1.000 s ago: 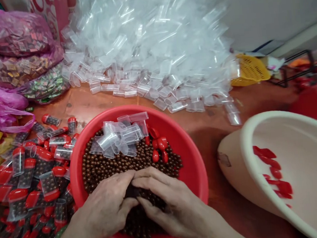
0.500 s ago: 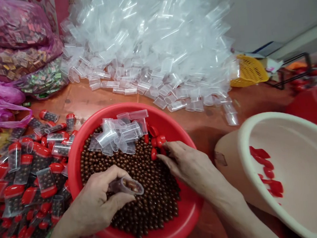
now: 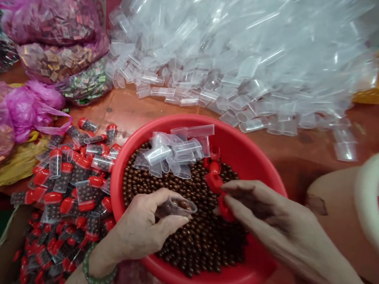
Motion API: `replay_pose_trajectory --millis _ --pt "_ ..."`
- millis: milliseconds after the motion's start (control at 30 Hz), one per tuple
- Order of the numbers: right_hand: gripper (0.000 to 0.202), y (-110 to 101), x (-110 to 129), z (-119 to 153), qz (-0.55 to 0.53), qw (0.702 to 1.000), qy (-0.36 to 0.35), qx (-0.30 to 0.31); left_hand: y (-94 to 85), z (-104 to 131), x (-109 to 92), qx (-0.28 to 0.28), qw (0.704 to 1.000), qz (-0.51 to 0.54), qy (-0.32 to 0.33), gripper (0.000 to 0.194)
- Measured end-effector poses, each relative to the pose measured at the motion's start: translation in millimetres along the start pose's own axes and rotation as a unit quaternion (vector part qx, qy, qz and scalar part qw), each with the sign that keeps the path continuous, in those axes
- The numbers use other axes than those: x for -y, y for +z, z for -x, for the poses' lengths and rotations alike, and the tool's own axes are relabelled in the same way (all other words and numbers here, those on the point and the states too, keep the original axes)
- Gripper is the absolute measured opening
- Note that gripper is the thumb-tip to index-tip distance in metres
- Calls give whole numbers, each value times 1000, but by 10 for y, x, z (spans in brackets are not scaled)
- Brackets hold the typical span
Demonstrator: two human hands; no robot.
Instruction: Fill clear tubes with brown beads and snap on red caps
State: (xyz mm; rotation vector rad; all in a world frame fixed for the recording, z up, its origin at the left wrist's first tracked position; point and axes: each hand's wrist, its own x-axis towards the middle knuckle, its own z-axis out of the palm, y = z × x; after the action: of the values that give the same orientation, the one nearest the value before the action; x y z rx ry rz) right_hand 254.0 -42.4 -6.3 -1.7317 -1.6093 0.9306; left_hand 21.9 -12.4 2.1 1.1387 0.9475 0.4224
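Note:
A red basin (image 3: 261,171) holds many brown balls (image 3: 198,243), with clear empty tubes (image 3: 173,152) heaped on them at the back. Over the balls, my left hand (image 3: 147,225) grips a clear tube (image 3: 177,206) whose open mouth faces right; some brown balls show inside it. My right hand (image 3: 265,215) is at the basin's right side, its thumb and fingers closed on a red cap (image 3: 226,207). Other red caps (image 3: 214,181) lie just beyond those fingertips, beside the tubes.
Filled tubes with red caps (image 3: 84,193) are piled at left. Behind them lie pink bags (image 3: 34,107) and bags of small packets (image 3: 56,61). A large heap of clear tubes (image 3: 236,67) spans the back. A cream bucket (image 3: 362,188) with red pieces stands at right.
The view has turned left, so the basin and piles appear further right. My right hand has drawn a red cap away from the others, toward the tube. My left hand still grips the tube.

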Motion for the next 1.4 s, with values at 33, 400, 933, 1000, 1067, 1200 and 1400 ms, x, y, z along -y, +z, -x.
replay_pose_trajectory --millis 33,400,933,1000,1067,1200,1400 --pt "16 25 68 28 -60 998 7 21 16 -1 6 -6 1000 23 0 19" --pt "18 303 238 176 -331 926 130 130 59 -35 138 -62 984 163 44 21" --pt "22 517 300 80 -200 977 48 -58 84 -64 165 -139 989 1 52 19" --pt "20 498 321 61 -125 991 -44 -25 73 -59 172 -132 989 -24 66 22" --pt "18 476 342 36 -58 991 -123 5 54 -50 159 -110 991 -43 71 27" --pt "19 482 356 0 66 976 -205 19 3 -47 136 -57 996 -15 66 36" --pt "28 500 268 -72 201 928 -313 15 -42 -103 199 1 982 186 34 36"
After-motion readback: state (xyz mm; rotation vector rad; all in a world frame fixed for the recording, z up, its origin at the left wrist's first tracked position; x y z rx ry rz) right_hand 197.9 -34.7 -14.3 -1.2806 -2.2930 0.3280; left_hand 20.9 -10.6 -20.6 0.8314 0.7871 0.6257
